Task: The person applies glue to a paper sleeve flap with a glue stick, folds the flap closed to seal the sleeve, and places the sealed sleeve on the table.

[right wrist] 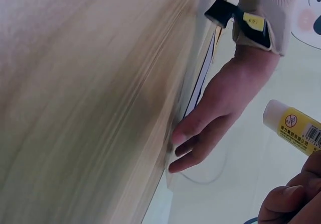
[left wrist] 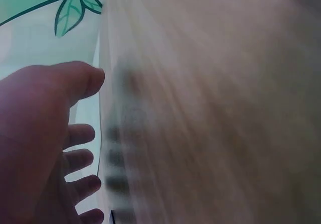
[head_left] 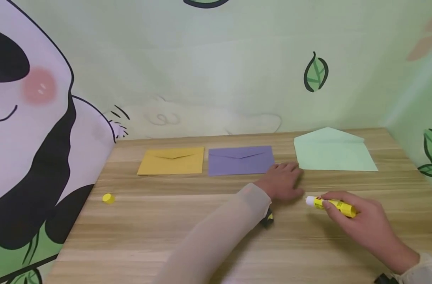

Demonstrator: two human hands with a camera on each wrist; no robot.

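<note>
My right hand (head_left: 366, 221) grips a yellow glue stick (head_left: 338, 207) above the table, its bare white end pointing left. In the right wrist view the glue stick (right wrist: 296, 128) shows a printed label, with curled fingers below it. My left hand (head_left: 281, 181) is stretched forward between a purple envelope (head_left: 240, 161) and a mint green envelope (head_left: 334, 156). Its fingers are spread loosely and hold nothing; in the left wrist view the fingertips (left wrist: 83, 158) are right at the tabletop. The mint envelope's flap is raised toward the wall, while the purple one's flap is folded down.
A yellow envelope (head_left: 171, 161), flap down, lies left of the purple one. The yellow glue cap (head_left: 108, 198) sits near the table's left edge. Behind the wooden table (head_left: 159, 228) stands a pale green wall (head_left: 219, 71) with a panda picture.
</note>
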